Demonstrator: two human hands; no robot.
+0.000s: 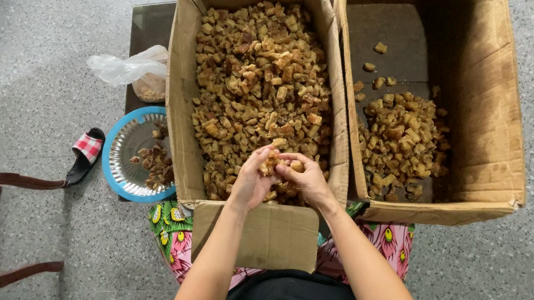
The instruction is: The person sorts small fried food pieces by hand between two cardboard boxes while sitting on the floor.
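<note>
A small brown chunk (pixel 271 163) is pinched between the left hand (pixel 252 182) and the right hand (pixel 305 177), both closed on it together at six o'clock in the fuller cardboard box (pixel 179 72). The chunks (pixel 257 77) look light, dry, rough and crumbly, so each is probably best gripped gently by its flat sides. At three o'clock, a smaller pile (pixel 400 142) is seen in the second box (pixel 494 157).

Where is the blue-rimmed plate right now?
In the head view the blue-rimmed plate lies on the person's left, tucked against the outside of the fuller cardboard box, below a clear plastic bag and beside a sandal.
</note>
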